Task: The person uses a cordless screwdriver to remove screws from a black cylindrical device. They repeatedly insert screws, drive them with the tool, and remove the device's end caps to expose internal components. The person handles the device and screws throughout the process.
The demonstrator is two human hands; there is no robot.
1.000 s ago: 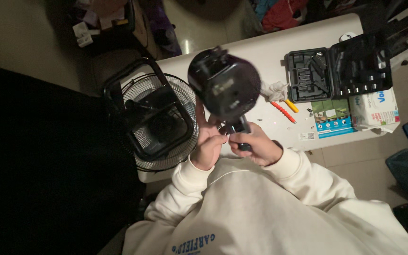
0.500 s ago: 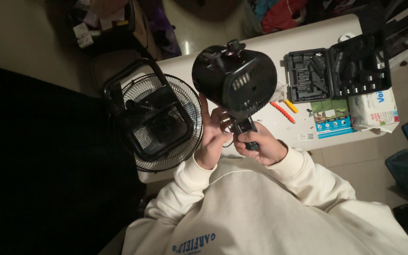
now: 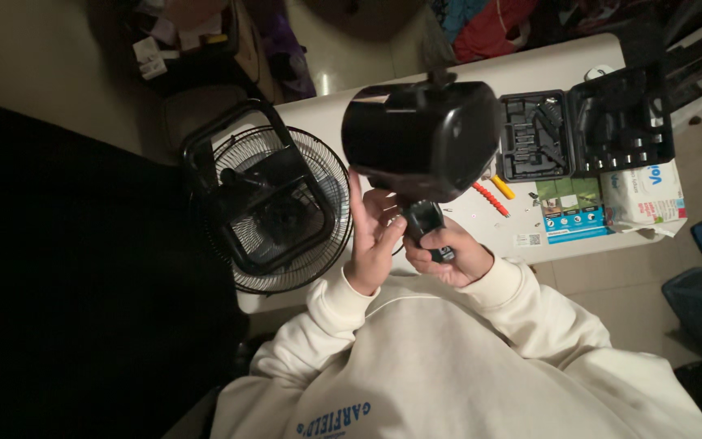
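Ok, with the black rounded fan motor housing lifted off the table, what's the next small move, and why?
Probably steady it first: the right hand grips only the narrow black neck, while the left hand lies open beside it, below the bulky black rounded fan motor housing. Closing the left hand on the neck would likely curb wobble.

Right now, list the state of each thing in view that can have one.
black fan motor housing: lifted off the table, held up by its neck.
right hand: closed around the neck below the housing.
left hand: fingers open, touching the neck.
fan grille: lying flat on the table edge.
black tool case: lid open.
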